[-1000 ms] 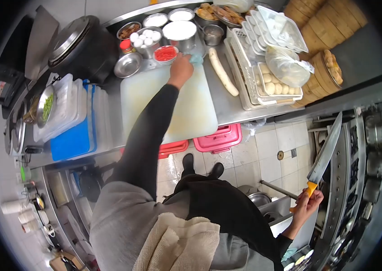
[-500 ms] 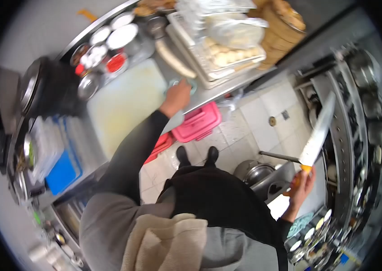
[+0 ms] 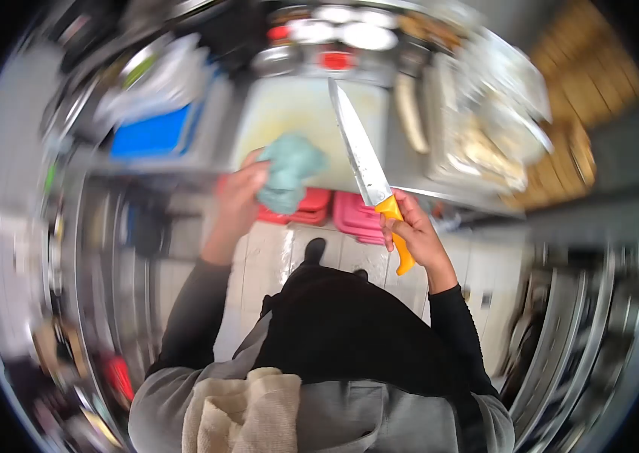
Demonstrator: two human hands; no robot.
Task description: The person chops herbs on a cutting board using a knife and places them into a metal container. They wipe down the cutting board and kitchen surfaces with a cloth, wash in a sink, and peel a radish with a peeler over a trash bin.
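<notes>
In my right hand [image 3: 419, 235] is a large kitchen knife [image 3: 361, 147]; my fingers wrap its yellow handle, and the blade points up and away over the counter edge. My left hand [image 3: 244, 189] pinches a crumpled green cloth [image 3: 289, 170], lifted in front of the cutting board. The cloth and the blade are apart. Beyond both hands lies the pale, stained cutting board [image 3: 259, 113] on the steel counter. Motion blurs my left hand somewhat.
Bowls and a red-filled container [image 3: 336, 60] line the board's far side. To the right are a long pale curved object [image 3: 410, 113] and a tray [image 3: 440, 128] with bagged food. A blue-edged container [image 3: 152, 132] stands left. Pink [image 3: 357, 215] and red bins sit below the counter.
My left hand has lifted the green cloth off the counter. The knife has come from my far right to in front of me. My view has turned to face the cutting board.
</notes>
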